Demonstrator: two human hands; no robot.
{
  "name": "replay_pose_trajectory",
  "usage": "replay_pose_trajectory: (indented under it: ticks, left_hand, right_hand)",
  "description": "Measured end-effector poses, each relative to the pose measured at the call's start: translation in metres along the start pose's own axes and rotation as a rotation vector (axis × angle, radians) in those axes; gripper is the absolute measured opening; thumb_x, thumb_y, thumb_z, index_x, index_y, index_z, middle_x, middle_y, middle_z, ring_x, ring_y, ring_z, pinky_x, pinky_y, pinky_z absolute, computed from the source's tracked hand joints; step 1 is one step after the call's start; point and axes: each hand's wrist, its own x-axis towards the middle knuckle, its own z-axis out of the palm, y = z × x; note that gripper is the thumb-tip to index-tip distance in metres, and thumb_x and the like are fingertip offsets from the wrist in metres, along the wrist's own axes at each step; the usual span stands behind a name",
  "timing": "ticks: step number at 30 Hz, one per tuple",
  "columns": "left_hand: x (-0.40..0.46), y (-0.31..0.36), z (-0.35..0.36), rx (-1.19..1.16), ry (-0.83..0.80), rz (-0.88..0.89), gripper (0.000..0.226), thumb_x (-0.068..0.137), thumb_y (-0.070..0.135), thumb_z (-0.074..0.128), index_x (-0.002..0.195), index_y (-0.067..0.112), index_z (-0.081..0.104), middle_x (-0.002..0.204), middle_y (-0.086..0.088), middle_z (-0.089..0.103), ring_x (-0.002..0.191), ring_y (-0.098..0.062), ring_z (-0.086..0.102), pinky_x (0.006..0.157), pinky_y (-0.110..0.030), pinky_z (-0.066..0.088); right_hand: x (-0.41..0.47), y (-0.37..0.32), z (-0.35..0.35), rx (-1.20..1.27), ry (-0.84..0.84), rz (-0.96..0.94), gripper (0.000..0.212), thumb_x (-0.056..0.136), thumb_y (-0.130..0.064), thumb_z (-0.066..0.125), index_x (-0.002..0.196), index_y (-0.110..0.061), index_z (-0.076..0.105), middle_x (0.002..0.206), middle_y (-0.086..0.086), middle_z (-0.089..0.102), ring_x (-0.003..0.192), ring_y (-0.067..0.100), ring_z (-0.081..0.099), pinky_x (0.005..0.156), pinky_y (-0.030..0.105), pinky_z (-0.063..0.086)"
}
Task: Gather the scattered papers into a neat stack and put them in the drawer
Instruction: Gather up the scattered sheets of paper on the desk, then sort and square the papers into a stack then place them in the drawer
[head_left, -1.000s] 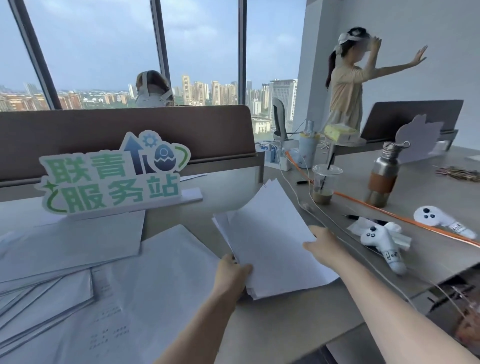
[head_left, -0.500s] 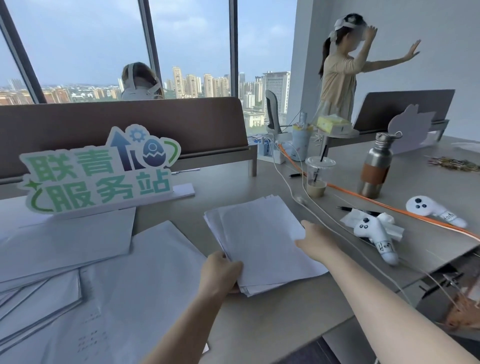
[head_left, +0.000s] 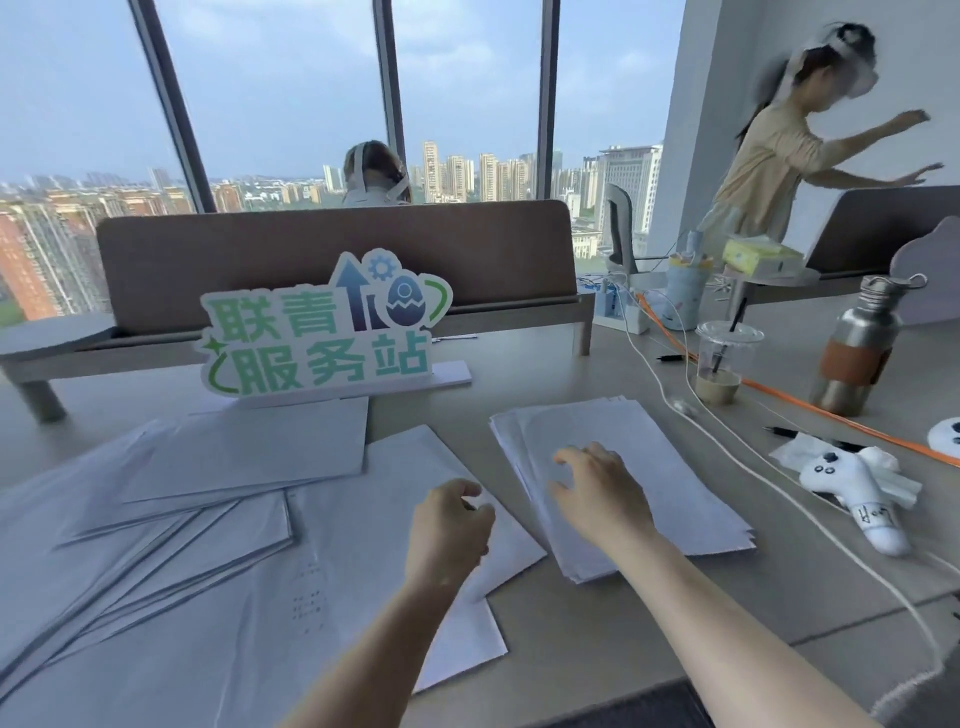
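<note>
A gathered stack of white papers (head_left: 670, 467) lies flat on the grey desk (head_left: 597, 613), right of centre. My right hand (head_left: 597, 493) hovers over its left half with fingers spread, holding nothing. My left hand (head_left: 447, 525) is just left of the stack, above a loose sheet (head_left: 363, 519), with its fingers curled and nothing in them. Several more scattered sheets (head_left: 156, 519) fan out across the left of the desk. No drawer is in view.
A green and white sign (head_left: 322, 332) stands behind the sheets, before a brown divider (head_left: 332, 260). To the right are white cables (head_left: 727, 457), a plastic cup (head_left: 724, 364), a steel bottle (head_left: 857, 348), a white controller (head_left: 852, 488). A person stands at the far right.
Both hands have let go of the stack, which was tilted up and now lies flat. The hands have shifted left, and the view has turned left.
</note>
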Motion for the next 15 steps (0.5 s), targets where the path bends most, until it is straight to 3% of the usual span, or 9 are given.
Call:
replay_pose_trajectory:
  ticks: [5,9,12,15]
  left_hand:
    - [-0.010,-0.032,-0.053,0.182,0.166,-0.009,0.033,0.084,0.026,0.056,0.116,0.027,0.064,0.100,0.006,0.067,0.088,-0.016,0.064,0.074,-0.030,0.053]
    - [-0.023,-0.058,-0.090,0.358,0.210,-0.036,0.039,0.085,0.028,0.057,0.124,0.028,0.059,0.123,0.001,0.058,0.117,-0.021,0.049,0.086,-0.029,0.043]
    - [-0.033,-0.073,-0.112,0.441,0.227,-0.082,0.047,0.086,0.032,0.056,0.132,0.027,0.053,0.135,-0.002,0.052,0.126,-0.027,0.039,0.094,-0.034,0.039]
    - [-0.040,-0.084,-0.125,0.415,0.235,-0.142,0.051,0.086,0.030,0.052,0.137,0.026,0.047,0.139,-0.006,0.048,0.130,-0.029,0.036,0.103,-0.035,0.033]
  right_hand:
    - [-0.012,-0.060,0.027,0.076,-0.179,-0.081,0.045,0.092,-0.039,0.056,0.132,-0.018,0.054,0.131,0.007,0.053,0.123,0.027,0.047,0.091,0.036,0.046]
    - [-0.018,-0.088,0.041,-0.016,-0.334,-0.059,0.069,0.086,-0.058,0.054,0.140,-0.016,0.044,0.140,0.010,0.050,0.128,0.031,0.047,0.099,0.041,0.045]
    - [-0.022,-0.099,0.047,-0.097,-0.424,-0.011,0.088,0.080,-0.075,0.048,0.147,-0.020,0.032,0.146,0.017,0.040,0.134,0.035,0.038,0.104,0.042,0.039]
    - [-0.030,-0.106,0.051,-0.144,-0.469,0.022,0.086,0.073,-0.078,0.050,0.139,-0.025,0.035,0.152,0.021,0.028,0.139,0.038,0.025,0.107,0.047,0.032]
